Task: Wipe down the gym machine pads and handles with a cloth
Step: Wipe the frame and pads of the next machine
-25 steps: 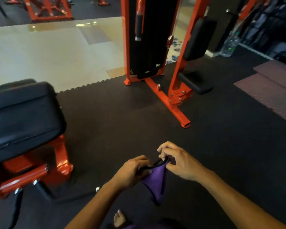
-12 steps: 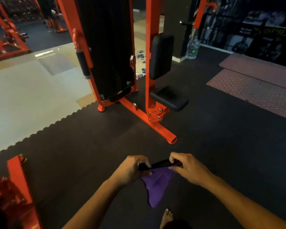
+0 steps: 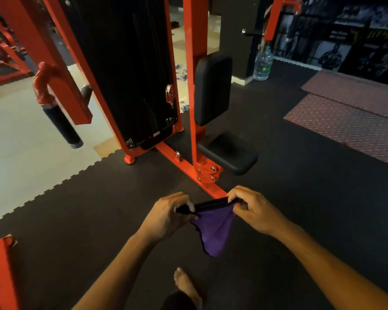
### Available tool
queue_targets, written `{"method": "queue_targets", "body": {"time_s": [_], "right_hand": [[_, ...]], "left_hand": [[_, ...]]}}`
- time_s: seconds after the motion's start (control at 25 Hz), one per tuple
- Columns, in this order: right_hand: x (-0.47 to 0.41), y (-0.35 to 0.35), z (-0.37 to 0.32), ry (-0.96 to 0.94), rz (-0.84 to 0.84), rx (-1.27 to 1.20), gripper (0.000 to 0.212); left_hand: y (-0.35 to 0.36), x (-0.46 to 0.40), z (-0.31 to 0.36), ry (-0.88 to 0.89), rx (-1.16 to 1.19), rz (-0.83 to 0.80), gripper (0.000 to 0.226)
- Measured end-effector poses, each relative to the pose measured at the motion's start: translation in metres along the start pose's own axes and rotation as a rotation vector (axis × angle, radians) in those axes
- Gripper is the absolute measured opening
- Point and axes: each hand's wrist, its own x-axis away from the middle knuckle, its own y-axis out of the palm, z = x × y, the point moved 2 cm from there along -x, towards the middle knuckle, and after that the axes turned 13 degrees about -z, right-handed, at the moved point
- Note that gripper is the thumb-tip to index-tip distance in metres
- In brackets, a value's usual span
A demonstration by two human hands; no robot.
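Left hand (image 3: 166, 217) and right hand (image 3: 253, 211): both pinch one purple cloth (image 3: 214, 229). Machine (image 3: 188, 90) at 12 o'clock: two pads; one handle, blurred.

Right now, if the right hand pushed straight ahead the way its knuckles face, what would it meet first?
Probably the orange steel base rail of the machine, just beyond the right hand gripping the purple cloth; the black padded seat sits farther on. Depth is uncertain.

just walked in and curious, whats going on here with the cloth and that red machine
A person stands barefoot on the dark mat, stretching a purple cloth between the left hand and right hand, each pinching its black top edge. The red machine's seat pad and back pad are just ahead; the cloth touches neither.
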Motion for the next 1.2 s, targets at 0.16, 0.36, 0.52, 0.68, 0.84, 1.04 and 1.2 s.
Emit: {"method": "queue_targets", "body": {"time_s": [0.16,0.36,0.52,0.68,0.84,1.04,1.2], "right_hand": [[-0.062,-0.039,0.009,0.071,0.032,-0.001,0.014],[-0.126,-0.104,0.011,0.132,0.110,0.062,0.026],[-0.169,-0.136,0.019,0.075,0.345,-0.052,0.029],[-0.216,-0.169,0.035,-0.003,0.442,-0.307,0.035],[-0.249,-0.169,0.097,0.148,0.081,-0.684,0.054],[-0.297,-0.162,0.145,0.152,-0.029,-0.777,0.011],[-0.335,-0.150,0.154,0.142,-0.182,-0.891,0.061]], "left_hand": [[-0.029,-0.062,-0.039,0.025,0.095,0.063,0.013],[-0.065,-0.152,-0.061,0.110,0.215,0.068,0.011],[-0.086,-0.214,-0.074,0.036,0.632,0.042,0.052],[-0.075,-0.263,-0.110,-0.138,1.012,0.013,0.049],[-0.085,-0.317,-0.112,-0.234,1.313,0.125,0.037],[-0.101,-0.355,-0.130,-0.468,1.091,0.347,0.028],[-0.099,-0.362,-0.130,-0.411,0.998,0.342,0.015]]}}
